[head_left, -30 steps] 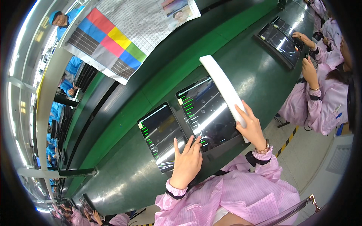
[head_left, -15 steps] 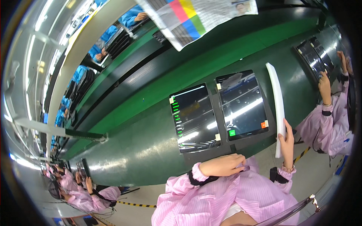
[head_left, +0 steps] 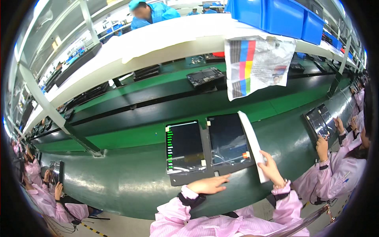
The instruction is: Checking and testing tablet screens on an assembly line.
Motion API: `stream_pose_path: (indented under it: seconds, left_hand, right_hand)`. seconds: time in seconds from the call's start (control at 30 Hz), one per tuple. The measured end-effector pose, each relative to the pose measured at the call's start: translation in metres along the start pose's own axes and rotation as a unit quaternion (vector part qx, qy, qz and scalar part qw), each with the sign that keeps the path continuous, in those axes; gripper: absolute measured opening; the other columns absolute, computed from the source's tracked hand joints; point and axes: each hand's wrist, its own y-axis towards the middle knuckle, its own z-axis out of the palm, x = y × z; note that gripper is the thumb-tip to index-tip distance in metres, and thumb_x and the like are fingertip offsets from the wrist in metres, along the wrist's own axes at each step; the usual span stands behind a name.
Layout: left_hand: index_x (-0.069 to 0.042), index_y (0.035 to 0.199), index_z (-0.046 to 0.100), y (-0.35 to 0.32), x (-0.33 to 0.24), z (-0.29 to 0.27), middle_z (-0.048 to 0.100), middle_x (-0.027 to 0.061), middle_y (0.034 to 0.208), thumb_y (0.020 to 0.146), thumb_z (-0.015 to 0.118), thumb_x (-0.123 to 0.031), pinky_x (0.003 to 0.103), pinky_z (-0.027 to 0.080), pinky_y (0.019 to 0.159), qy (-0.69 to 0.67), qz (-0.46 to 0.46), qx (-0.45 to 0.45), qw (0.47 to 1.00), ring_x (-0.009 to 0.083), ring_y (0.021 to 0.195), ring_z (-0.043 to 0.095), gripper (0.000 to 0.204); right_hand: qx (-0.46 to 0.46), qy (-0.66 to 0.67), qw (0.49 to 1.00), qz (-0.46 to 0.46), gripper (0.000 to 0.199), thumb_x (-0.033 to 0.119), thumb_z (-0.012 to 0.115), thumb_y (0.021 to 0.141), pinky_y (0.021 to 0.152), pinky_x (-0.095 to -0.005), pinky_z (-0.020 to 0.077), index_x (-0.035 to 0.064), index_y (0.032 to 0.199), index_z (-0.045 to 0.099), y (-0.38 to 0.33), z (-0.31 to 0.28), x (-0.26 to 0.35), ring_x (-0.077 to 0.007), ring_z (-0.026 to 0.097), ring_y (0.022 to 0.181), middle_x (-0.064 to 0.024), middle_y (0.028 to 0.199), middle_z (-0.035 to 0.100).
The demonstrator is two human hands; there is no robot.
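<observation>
A long white strip (head_left: 253,144), slightly bent, is gripped near its close end by my right hand (head_left: 270,167), thumb on one side and fingers on the other. The strip lies along the right edge of the right-hand tablet (head_left: 227,138), a dark screen under clear film with an orange mark low on the right. Beside it the left-hand tablet (head_left: 184,144) shows a column of green and white bars. Both rest on a dark grey pad (head_left: 185,178). My left hand (head_left: 209,185) holds nothing, palm down with outstretched fingers, just in front of the pad.
A printed sheet with colour blocks (head_left: 246,69) hangs from the white shelf (head_left: 166,41) ahead. Blue bins (head_left: 272,17) stand on that shelf. A post (head_left: 81,138) meets the green bench (head_left: 118,170) at left. Co-workers handle tablets on both sides (head_left: 318,120).
My view has tilted up. The white strip, in my right hand, has come left against the right-hand tablet. My left hand has reached forward from my body and its fingers have straightened.
</observation>
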Motion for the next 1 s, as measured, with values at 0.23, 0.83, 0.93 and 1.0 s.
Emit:
stream_pose_path:
  seconds: [0.23, 0.83, 0.93, 1.0]
  left_hand:
    - [-0.003, 0.133, 0.046, -0.060, 0.078, -0.082, 0.037, 0.0148, 0.147, 0.097, 0.050, -0.021, 0.034, 0.027, 0.112, 0.039, -0.053, -0.217, 0.974, 0.0274, 0.136, 0.035, 0.041]
    - [-0.018, 0.104, 0.057, -0.100, 0.196, -0.129, 0.058, 0.0053, 0.102, 0.077, 0.063, -0.020, 0.046, 0.039, 0.089, 0.186, -0.265, -0.622, 0.713, 0.0300, 0.106, 0.051, 0.028]
    - [-0.011, 0.099, 0.060, -0.121, 0.197, -0.134, 0.055, 0.0135, 0.106, 0.077, 0.065, -0.021, 0.046, 0.042, 0.090, 0.205, -0.294, -0.673, 0.647, 0.0344, 0.105, 0.050, 0.025]
    - [-0.010, 0.100, 0.059, -0.122, 0.178, -0.129, 0.056, 0.0137, 0.105, 0.081, 0.063, -0.019, 0.046, 0.040, 0.092, 0.178, -0.271, -0.664, 0.673, 0.0350, 0.107, 0.048, 0.021]
  right_hand:
    - [-0.045, -0.013, 0.980, -0.194, 0.056, 0.019, 0.066, 0.078, 0.096, -0.0405, 0.0433, -0.0011, 0.127, 0.047, 0.118, 0.116, 0.055, -0.0376, 0.052, 0.111, -0.0240, 0.121, 0.051]
    - [-0.038, 0.293, 0.952, -0.080, 0.046, 0.011, 0.057, 0.088, 0.090, -0.0305, 0.0456, 0.0021, 0.132, 0.046, 0.119, 0.172, 0.069, -0.0195, 0.056, 0.108, -0.0119, 0.128, 0.054]
    - [-0.011, 0.309, 0.950, -0.041, 0.044, 0.008, 0.055, 0.089, 0.089, -0.0295, 0.0458, 0.0013, 0.131, 0.045, 0.084, 0.128, 0.061, -0.0189, 0.057, 0.106, -0.0118, 0.125, 0.054]
    - [-0.022, 0.292, 0.955, -0.046, 0.043, 0.008, 0.054, 0.089, 0.088, -0.0293, 0.0460, 0.0015, 0.131, 0.045, 0.066, 0.106, 0.051, -0.0183, 0.057, 0.105, -0.0117, 0.123, 0.054]
